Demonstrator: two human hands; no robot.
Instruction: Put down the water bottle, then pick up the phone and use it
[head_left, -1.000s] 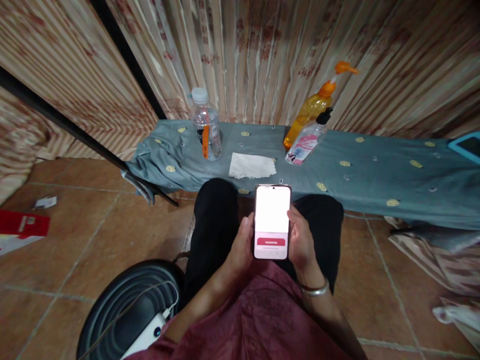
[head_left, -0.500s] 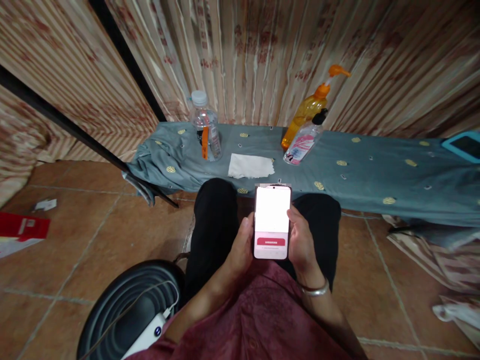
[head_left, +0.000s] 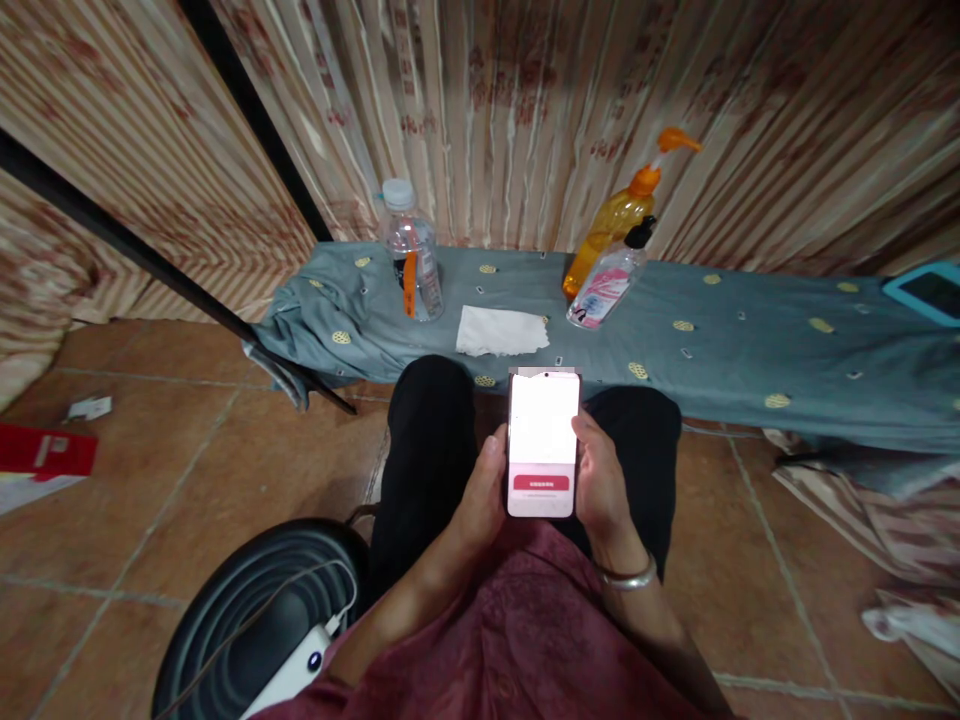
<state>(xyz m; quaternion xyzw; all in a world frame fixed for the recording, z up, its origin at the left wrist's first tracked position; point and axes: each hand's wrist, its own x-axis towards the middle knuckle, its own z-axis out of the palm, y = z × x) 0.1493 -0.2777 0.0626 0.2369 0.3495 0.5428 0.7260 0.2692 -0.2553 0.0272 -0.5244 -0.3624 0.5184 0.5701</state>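
I hold a smartphone [head_left: 543,440] upright over my lap, its screen bright white with a red bar near the bottom. My left hand [head_left: 484,490] grips its left edge and my right hand [head_left: 598,478] grips its right edge, the thumb resting at the screen's side. A silver bangle [head_left: 627,577] circles my right wrist. My knees in black trousers sit under the phone.
A low surface under a grey-blue cloth [head_left: 750,350] carries a clear water bottle [head_left: 410,252], a white tissue [head_left: 501,331], an orange pump bottle [head_left: 619,213], a pink-labelled pump bottle [head_left: 604,285] and a teal-cased device [head_left: 926,290]. A black stool [head_left: 247,610] holding a white power bank stands left; curtains hang behind.
Both hands and the phone stay put. The view has shifted very slightly between the earliest frame and now.
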